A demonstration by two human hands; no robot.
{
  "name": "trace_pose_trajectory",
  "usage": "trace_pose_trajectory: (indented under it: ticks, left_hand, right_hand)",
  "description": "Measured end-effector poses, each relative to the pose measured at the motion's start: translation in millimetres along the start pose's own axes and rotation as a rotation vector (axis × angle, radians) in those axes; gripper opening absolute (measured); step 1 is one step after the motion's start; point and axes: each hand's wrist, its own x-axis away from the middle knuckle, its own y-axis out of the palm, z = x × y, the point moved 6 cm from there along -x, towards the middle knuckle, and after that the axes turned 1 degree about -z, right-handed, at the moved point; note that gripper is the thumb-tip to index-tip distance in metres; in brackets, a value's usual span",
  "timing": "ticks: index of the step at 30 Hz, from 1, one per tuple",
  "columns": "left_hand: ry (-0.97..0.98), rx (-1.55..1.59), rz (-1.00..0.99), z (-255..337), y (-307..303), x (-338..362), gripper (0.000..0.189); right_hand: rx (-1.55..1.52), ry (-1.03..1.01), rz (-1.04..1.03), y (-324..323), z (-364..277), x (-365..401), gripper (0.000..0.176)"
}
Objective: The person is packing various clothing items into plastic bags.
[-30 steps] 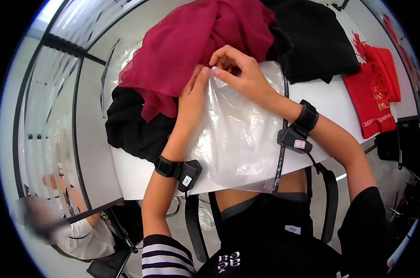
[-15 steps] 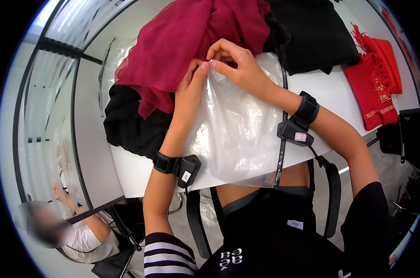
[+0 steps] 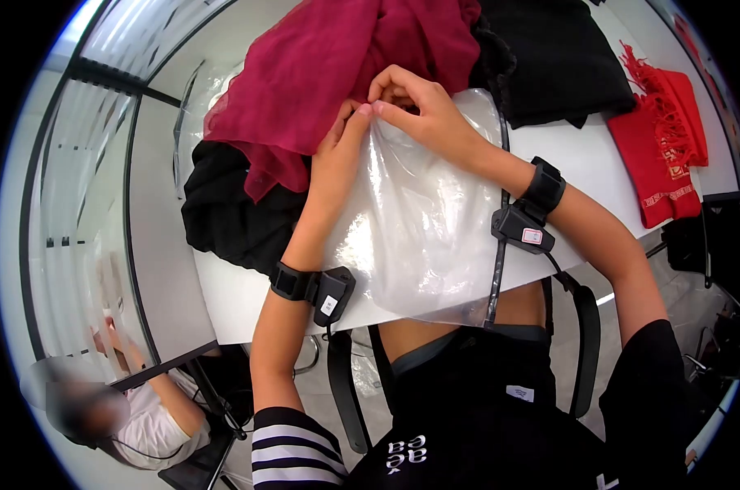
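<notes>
A clear plastic bag (image 3: 427, 220) with a black strip along its right side lies on the white table, its lower edge overhanging the front. My left hand (image 3: 343, 139) pinches the bag's upper left part between thumb and fingers. Right beside it, my right hand (image 3: 411, 106) is closed in a pinch on the same spot, the two thumbs nearly touching. Creases run down the plastic from there. Just beyond both hands a sheer dark red scarf (image 3: 305, 90) is heaped up, partly over black cloth (image 3: 235, 212) on the left.
Folded black fabric (image 3: 558, 65) lies at the back right of the white table (image 3: 231, 298). Farther right is a red fringed scarf (image 3: 656, 147). A person (image 3: 153, 416) in a white top sits at the lower left, behind a partition (image 3: 158, 237).
Both hands have stayed pinched together at the bag, with only a slight shift of the fingers. The person at lower left has moved a little.
</notes>
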Motion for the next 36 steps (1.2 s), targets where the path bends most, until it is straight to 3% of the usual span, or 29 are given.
trace_pose_trajectory:
  ticks: [3, 6, 22, 25, 27, 34, 36]
  left_hand:
    - [-0.077, 0.009, 0.012, -4.7, -1.6, 0.6, 0.022]
    - [-0.011, 0.015, 0.003, -1.6, -0.1, -0.5, 0.021]
    - [-0.039, -0.010, 0.042, -6.6, -3.5, -1.1, 0.022]
    - [-0.014, 0.013, 0.066, -3.0, -4.5, -0.7, 0.024]
    - [-0.121, 0.009, 0.053, -1.2, -1.1, 2.0, 0.024]
    - [-0.015, 0.048, 0.066, 4.4, -6.4, -1.2, 0.023]
    - [-0.122, 0.169, 0.106, 2.4, -7.1, 0.1, 0.021]
  right_hand:
    - [0.010, 0.018, -0.013, -0.4, -0.7, 0.8, 0.014]
    - [0.033, 0.013, -0.009, -0.5, 0.6, 0.5, 0.015]
    - [0.027, 0.007, -0.010, -0.4, 2.8, -0.3, 0.014]
    - [-0.057, 0.069, 0.024, -3.2, 6.3, -0.4, 0.012]
    - [-0.165, 0.155, -0.021, -5.4, 10.4, -1.2, 0.012]
    - [-0.309, 0.178, -0.011, -8.0, 6.2, -1.2, 0.012]
    - [-0.321, 0.218, 0.007, -8.4, 6.5, -0.6, 0.011]
